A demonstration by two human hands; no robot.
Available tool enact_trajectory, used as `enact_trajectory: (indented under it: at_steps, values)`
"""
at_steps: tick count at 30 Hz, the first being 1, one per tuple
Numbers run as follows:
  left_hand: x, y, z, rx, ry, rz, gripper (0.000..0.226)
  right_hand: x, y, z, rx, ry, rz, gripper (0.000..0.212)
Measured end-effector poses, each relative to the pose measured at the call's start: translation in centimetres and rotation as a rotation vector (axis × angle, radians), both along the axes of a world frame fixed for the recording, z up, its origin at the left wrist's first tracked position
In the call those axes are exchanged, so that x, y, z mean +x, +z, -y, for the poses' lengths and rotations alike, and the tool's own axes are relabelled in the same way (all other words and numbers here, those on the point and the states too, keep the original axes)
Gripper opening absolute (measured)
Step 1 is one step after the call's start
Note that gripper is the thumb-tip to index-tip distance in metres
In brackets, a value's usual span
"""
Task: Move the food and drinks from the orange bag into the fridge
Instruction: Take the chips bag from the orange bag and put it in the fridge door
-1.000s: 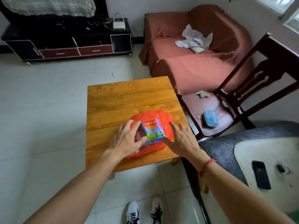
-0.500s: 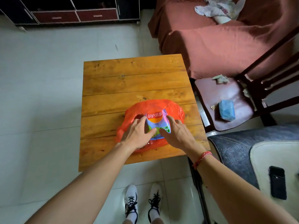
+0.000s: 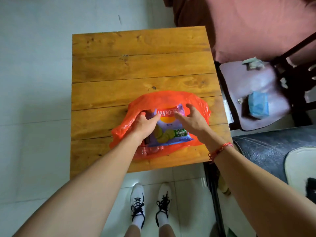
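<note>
The left hand [image 3: 144, 124] has gone from lying flat on the orange bag [image 3: 196, 103] to gripping its left edge, drawing the mouth wider. More of the chips packet [image 3: 172, 134] now shows (down to its lower edge), and the right hand [image 3: 191, 120] has lifted, fingers spread above it.

Left hand [image 3: 145, 124]: fingers curled into the mouth of the orange bag [image 3: 164, 100]; thumb lies on the chip packet [image 3: 171, 132], pinching its upper left corner.
Right hand [image 3: 191, 119]: fingers spread and arched; index tip touches the packet's logo.
Bag contents: clear bottle-like shapes [image 3: 147, 151] under the left wrist, seen through the plastic.
Wooden table [image 3: 136, 65]: carries the bag; planks run on past the fingertips.
</note>
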State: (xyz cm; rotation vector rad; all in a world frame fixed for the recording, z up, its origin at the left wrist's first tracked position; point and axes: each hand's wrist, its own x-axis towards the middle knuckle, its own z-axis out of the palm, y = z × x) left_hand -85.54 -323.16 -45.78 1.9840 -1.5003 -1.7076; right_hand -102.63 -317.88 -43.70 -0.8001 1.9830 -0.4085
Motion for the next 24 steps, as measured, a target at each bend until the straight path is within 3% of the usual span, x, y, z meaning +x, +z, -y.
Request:
enact_trajectory:
  at_steps: [6, 12, 18, 20, 22, 24]
  values:
    - [0.0, -2.0, 1.2, 0.180, 0.134, -0.080, 0.047, -1.1, -1.7, 1.1, 0.101, -0.250, 0.271, 0.066]
    - [0.2, -3.2, 1.1, 0.280, 0.129, -0.107, 0.044, -1.0, -3.1, 1.0, 0.158, -0.239, 0.341, 0.060]
    - [0.4, -2.3, 0.1, 0.302, 0.177, -0.121, 0.013, -0.6, -3.1, 0.0, 0.168, -0.205, 0.350, 0.037]
    - [0.5, -2.0, -0.2, 0.278, 0.202, -0.118, 0.024, -0.5, -2.5, -0.4, 0.157, -0.210, 0.344, 0.028]
    - [0.6, -1.7, -0.7, 0.262, 0.201, -0.124, 0.056, -0.1, -1.8, -0.8, 0.151, -0.237, 0.350, 0.024]
    - [0.8, -0.7, -1.5, 0.239, 0.214, -0.140, 0.055, 0.3, -0.8, -1.3, 0.160, -0.254, 0.365, 0.024]
